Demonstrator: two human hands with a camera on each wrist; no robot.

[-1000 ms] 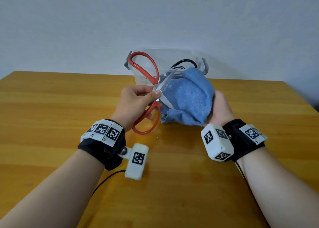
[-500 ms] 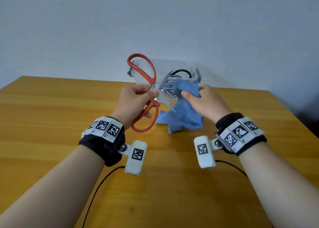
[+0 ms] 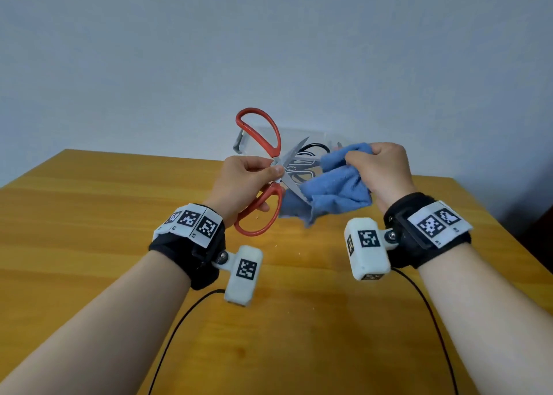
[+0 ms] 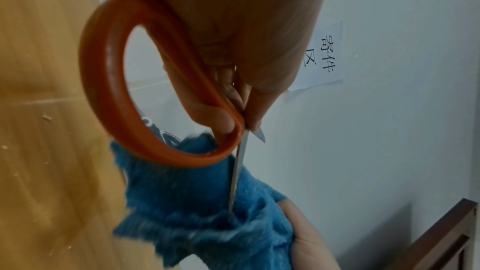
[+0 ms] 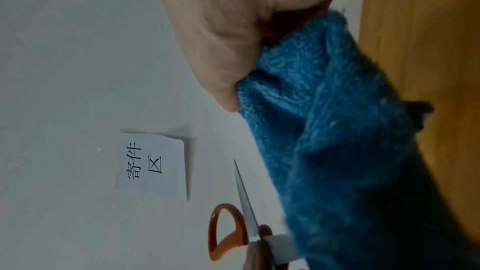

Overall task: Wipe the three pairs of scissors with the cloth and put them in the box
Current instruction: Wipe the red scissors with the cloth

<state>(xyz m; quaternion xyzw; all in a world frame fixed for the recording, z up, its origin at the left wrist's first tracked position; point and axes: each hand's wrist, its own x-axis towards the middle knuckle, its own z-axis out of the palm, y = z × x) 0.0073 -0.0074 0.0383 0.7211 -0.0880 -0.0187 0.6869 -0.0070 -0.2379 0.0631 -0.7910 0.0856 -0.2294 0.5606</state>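
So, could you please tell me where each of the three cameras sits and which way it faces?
Head: on the head, looking down at the wooden table; both forearms, left hand, right hand.
Left wrist: along the left hand at the red-handled scissors and blue cloth.
Right wrist: along the right hand gripping the cloth, toward the wall.
Shared: both wrist views show the scissors, cloth and a paper sign.

Evenly and softly lit from above in the head view, with faint shadows only on the wooden table [image 3: 89,245]. Bowed outward at the edges by the wide lens. Dimmer and duller at both wrists. Smeared with motion blur across the blue cloth [image 4: 197,213] and along the red-handled scissors [image 4: 109,93].
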